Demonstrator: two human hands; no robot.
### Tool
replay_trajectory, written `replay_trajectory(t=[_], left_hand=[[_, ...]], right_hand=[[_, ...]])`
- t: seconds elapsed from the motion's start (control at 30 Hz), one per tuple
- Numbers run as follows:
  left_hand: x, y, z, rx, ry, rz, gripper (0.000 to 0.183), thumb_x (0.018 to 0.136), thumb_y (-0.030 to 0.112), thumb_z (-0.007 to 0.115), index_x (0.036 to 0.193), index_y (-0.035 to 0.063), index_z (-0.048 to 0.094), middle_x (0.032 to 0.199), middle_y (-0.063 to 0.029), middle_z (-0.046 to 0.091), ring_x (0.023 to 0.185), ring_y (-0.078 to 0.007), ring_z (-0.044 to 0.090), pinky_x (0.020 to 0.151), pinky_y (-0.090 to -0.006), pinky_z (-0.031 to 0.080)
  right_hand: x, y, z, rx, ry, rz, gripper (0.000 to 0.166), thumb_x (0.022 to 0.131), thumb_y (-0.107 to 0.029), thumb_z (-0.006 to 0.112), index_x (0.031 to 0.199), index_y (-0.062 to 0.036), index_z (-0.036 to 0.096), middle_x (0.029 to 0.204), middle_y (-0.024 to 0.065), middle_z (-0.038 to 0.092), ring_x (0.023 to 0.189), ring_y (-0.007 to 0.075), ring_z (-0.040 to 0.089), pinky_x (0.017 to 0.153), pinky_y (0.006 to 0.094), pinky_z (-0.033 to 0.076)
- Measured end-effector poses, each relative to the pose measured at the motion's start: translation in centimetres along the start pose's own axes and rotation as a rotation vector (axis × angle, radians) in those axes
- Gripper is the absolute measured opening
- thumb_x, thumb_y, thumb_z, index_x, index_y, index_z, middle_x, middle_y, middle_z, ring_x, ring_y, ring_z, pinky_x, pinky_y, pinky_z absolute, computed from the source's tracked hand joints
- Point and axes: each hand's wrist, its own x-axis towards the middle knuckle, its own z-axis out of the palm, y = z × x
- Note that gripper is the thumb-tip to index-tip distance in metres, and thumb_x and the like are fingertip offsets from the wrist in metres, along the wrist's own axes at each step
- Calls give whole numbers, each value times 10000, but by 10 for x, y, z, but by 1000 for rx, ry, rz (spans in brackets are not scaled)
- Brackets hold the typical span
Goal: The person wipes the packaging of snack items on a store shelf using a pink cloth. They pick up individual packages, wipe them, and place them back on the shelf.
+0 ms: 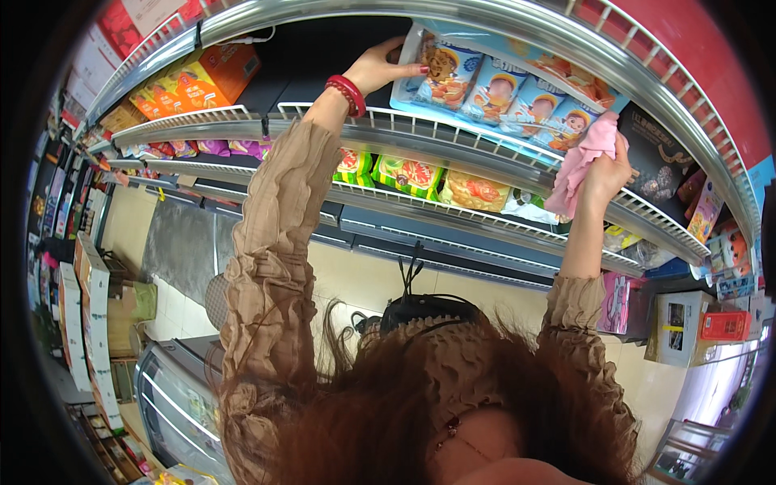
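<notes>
On a wire-fronted store shelf lies a large blue multipack of snack bags (497, 91) with a clear window showing several smaller printed bags. My left hand (382, 66), a red bangle at its wrist, grips the pack's left end, thumb on top and fingers behind its edge. At the pack's right end, my right hand (606, 176) holds a crumpled pink cloth (585, 160) over the shelf's front rail. The cloth overlaps the pack's lower right corner; part of the right fingers is hidden behind it.
Orange and yellow boxes (194, 85) stand on the shelf to the left. A dark package (655, 151) is to the right. The white wire rail (448, 130) runs along the shelf front. Bagged snacks (406, 176) fill the shelf below. A glass-topped case (182, 394) stands at lower left.
</notes>
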Motion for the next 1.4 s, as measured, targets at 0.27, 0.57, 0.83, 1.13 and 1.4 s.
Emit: replay_trajectory(t=[0.27, 0.57, 0.83, 1.13, 1.4], left_hand=[[3, -1, 4, -148, -70, -38, 623, 775, 251, 656, 1261, 2, 357, 1090, -118, 531, 1008, -160, 506, 874, -275, 406], [2, -1, -34, -445, -183, -81, 611, 786, 211, 635, 1289, 66, 320, 1218, -99, 442, 1150, -200, 399, 950, -403, 345], [18, 59, -32, -645, 218, -28, 490, 776, 299, 630, 1186, 113, 436, 1270, -108, 401, 1192, -269, 328, 931, -614, 235], [17, 76, -11, -567, 526, -254, 378, 775, 207, 630, 1100, 58, 509, 1110, -111, 530, 1023, -243, 479, 847, -506, 370], [-41, 109, 9, -814, 517, -83, 213, 742, 31, 620, 942, -34, 582, 877, -105, 618, 788, -169, 582, 720, -277, 454]], right_hand=[[9, -16, 8, 191, -14, 106, 335, 721, 110, 416, 1002, 44, 586, 878, 62, 593, 755, 118, 547, 691, 216, 432], [-13, -24, 8, -110, -331, -108, 257, 747, 62, 408, 965, 0, 530, 868, 94, 577, 817, 178, 542, 760, 264, 404], [20, -19, 11, 135, -284, -16, 380, 708, 84, 352, 1040, 33, 531, 970, 105, 569, 851, 179, 542, 802, 256, 412], [53, -36, 41, 357, -129, 185, 133, 690, 76, 417, 738, 8, 521, 622, 29, 496, 534, 102, 439, 476, 218, 317], [17, -59, 10, 401, -219, 272, 266, 759, 41, 409, 973, 48, 567, 875, 81, 586, 755, 109, 545, 648, 205, 417]])
